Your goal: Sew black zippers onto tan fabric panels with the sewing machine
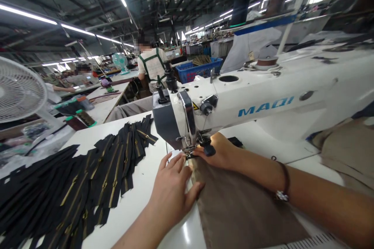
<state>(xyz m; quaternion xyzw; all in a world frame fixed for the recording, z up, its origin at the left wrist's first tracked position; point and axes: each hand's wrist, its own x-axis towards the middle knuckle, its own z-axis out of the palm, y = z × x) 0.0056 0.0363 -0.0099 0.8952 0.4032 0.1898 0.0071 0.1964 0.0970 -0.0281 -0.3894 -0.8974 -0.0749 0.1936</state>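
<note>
A brown fabric piece (242, 206) lies on the white table under the needle of a white MAQI sewing machine (257, 101). My left hand (172, 186) rests flat on the table with its fingers spread, and its thumb touches the fabric's left edge. My right hand (220, 151) reaches under the machine arm. It lies on the fabric beside the presser foot (189, 152), and its fingertips are hidden behind the machine's parts. A bracelet (283, 184) circles my right wrist.
Several black zippers with brass teeth (96, 175) are spread across the table's left side. A white fan (17, 91) stands at the far left. Thread cones (84, 116) lie behind the zippers. People sit at other tables in the back, near a blue basket (201, 70).
</note>
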